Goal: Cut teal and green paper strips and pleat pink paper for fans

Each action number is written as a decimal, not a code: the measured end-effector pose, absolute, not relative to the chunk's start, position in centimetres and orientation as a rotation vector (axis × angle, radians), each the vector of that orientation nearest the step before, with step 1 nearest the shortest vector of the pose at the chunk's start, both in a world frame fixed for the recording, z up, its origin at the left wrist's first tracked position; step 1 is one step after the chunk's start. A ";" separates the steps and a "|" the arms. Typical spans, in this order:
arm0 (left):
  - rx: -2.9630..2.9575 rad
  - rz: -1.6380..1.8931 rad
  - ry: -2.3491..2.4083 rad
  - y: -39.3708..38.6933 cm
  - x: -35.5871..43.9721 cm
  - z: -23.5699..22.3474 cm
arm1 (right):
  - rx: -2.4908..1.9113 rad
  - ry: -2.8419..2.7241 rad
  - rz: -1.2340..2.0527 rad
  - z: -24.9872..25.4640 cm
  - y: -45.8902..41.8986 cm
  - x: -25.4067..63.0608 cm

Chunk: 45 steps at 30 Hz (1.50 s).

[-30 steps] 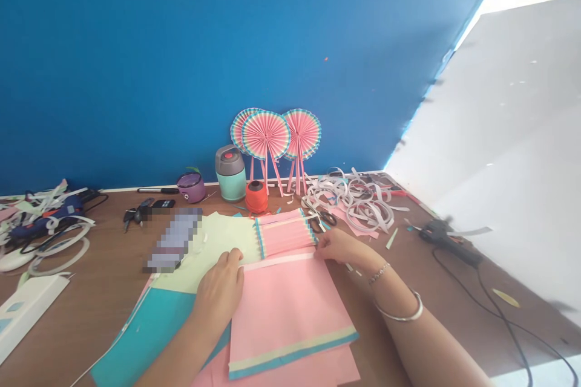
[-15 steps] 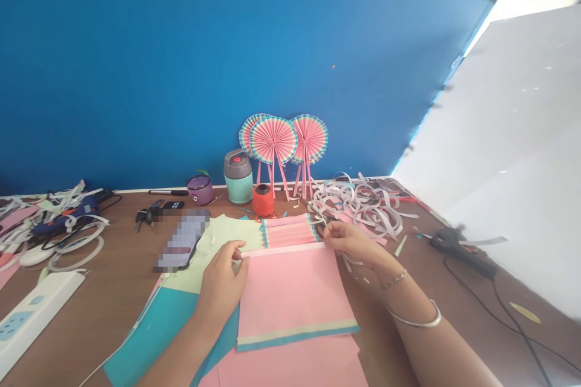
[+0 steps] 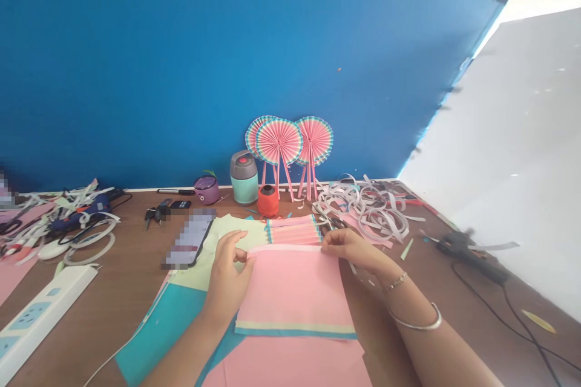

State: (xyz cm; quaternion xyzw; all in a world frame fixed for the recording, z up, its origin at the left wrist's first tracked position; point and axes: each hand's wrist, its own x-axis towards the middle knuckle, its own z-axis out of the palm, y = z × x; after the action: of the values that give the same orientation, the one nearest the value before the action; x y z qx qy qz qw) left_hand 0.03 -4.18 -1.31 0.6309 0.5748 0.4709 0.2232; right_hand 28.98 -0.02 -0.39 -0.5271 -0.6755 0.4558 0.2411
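Observation:
A pink paper sheet [image 3: 295, 290] lies in front of me, with a cream and blue band along its near edge and a white strip [image 3: 285, 248] along its far edge. My left hand [image 3: 230, 272] holds the far left corner, thumb on the paper and index finger lifted. At the far right corner, my right hand [image 3: 347, 248] pinches the edge between thumb and fingers. More pink paper [image 3: 299, 366] lies beneath the sheet. Just beyond it rests a pleated pink paper piece [image 3: 295, 231] with blue ends.
Round paper fans [image 3: 279, 142] lean at the back beside a flask [image 3: 244, 178] and a red spool-like object [image 3: 268, 201]. Curled white strips [image 3: 363, 205] pile up behind my right hand. A glue gun [image 3: 472, 257] lies right; a phone [image 3: 188, 240] and power strip [image 3: 45, 308] lie left.
My left index finger has lifted away from the thumb. The far edge of the pink sheet now bows slightly upward. The whole view has shifted a little.

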 end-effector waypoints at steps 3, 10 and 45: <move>1.634 1.324 1.506 -4.1 0.0 -1.3 | -1.428 -1.849 1.228 -0.4 0.0 28.9; 1.204 1.226 1.244 -3.6 0.1 -0.5 | -1.370 -1.828 1.205 -0.7 0.0 28.8; 1.260 1.221 1.152 -3.6 0.7 -0.6 | -1.216 -2.056 0.571 0.5 -2.0 23.9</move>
State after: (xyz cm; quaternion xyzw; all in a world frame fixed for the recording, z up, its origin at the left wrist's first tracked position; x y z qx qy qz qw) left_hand 0.66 -3.59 -0.57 0.5205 0.4761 0.5045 0.4979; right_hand 23.94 -2.00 0.51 -0.4662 -0.7886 0.2188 0.3361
